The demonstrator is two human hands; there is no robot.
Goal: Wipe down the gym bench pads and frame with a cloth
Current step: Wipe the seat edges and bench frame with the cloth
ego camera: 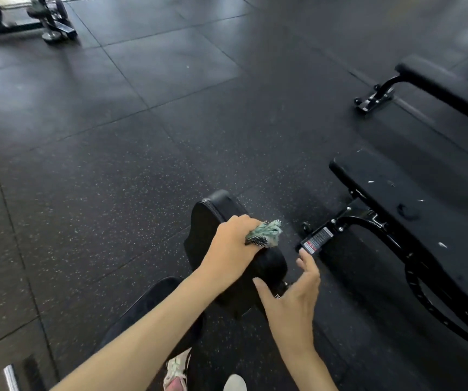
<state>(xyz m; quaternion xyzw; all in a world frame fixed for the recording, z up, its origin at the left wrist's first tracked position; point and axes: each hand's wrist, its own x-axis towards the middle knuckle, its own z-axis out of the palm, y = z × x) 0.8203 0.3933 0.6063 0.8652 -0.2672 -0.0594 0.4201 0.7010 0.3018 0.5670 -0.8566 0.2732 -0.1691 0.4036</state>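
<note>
- Far up and to the left of the left grip (231, 244), dumbbells (49, 21) lay by a dark stand on the floor (114, 165). The floor was dark rubber tile flecked with pale specks.
- The left grip was clamped on a cloth (266, 232), fingers curled round it, and rested on top of a black pad (210, 218).
- The cloth was bunched up, pale green and white with a dark speckled weave. It poked out of the right side of that grip.
- The pad under the left grip was smooth, matt black and rounded at its far end, with a seam along the edge.
- Just below and right of the left grip, the right grip (295, 297) was apart, fingers spread and holding nothing. Its thumb was close to the pad's near right side; whether it touched could not be told.
- Just past the right grip's fingertips, a red, white and black label (316, 239) sat on the foot of a glossy black bench frame (362, 221) with bolts and a curved arm.
- Right of both grips, that frame carried a flat black bench pad (396, 193) marked with white scuffs.
- Further up and right stood a second bench (438, 83), also black.
</note>
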